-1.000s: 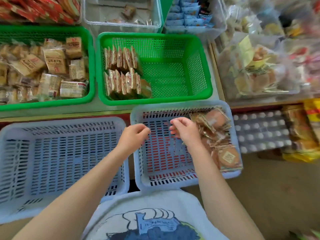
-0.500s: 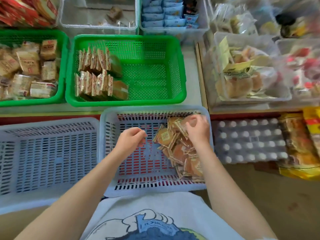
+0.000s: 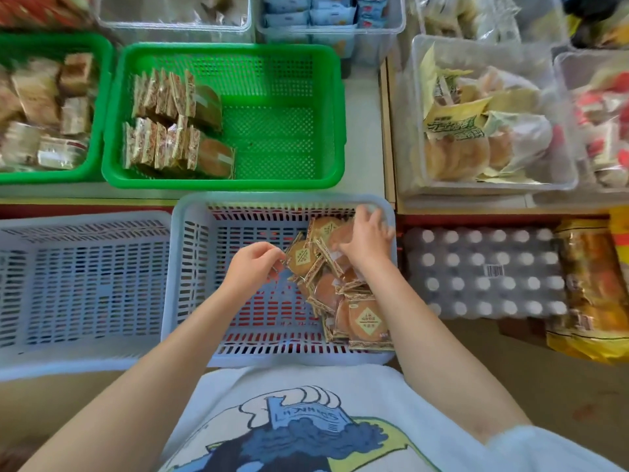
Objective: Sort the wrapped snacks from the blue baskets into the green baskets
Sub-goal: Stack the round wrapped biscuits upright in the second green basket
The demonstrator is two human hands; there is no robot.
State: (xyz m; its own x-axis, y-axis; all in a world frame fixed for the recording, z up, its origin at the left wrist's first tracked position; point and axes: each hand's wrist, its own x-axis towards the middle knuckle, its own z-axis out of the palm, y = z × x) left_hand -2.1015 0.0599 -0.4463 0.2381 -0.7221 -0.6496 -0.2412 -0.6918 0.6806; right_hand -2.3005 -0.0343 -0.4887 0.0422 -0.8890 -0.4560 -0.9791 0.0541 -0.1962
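Down in the right-hand blue basket point(image 3: 190, 267), a heap of wrapped round snacks point(image 3: 340, 287) is crowded against its right wall, the packets overlapping at all angles. The left hand point(image 3: 253, 267) reaches in from the left with its fingers curled, and its fingertips pinch the left edge of one tan-labelled packet point(image 3: 301, 258) at the top left of the heap. The right hand point(image 3: 366, 238) lies over the far right corner of the heap, fingers bent and slightly spread, closing round a clear-wrapped cake point(image 3: 340, 236); how firmly it holds is hard to tell, since the fingers are a little blurred. The second blue basket point(image 3: 85, 284) sits just beside the first on the left, with nothing visible inside it. Beyond them, on a pale shelf, the nearer green basket point(image 3: 335, 114) holds two neat rows of the same packets standing on edge point(image 3: 163, 127) along its left side, while its right half shows bare mesh. To the left of it, the other green basket point(image 3: 98, 97) is packed with square wrapped snacks point(image 3: 44, 114), blurred. Off to the right sit clear tubs of bagged pastries point(image 3: 476, 131), and below them a shrink-wrapped pack of bottles point(image 3: 483, 270) touches the blue basket's right side.
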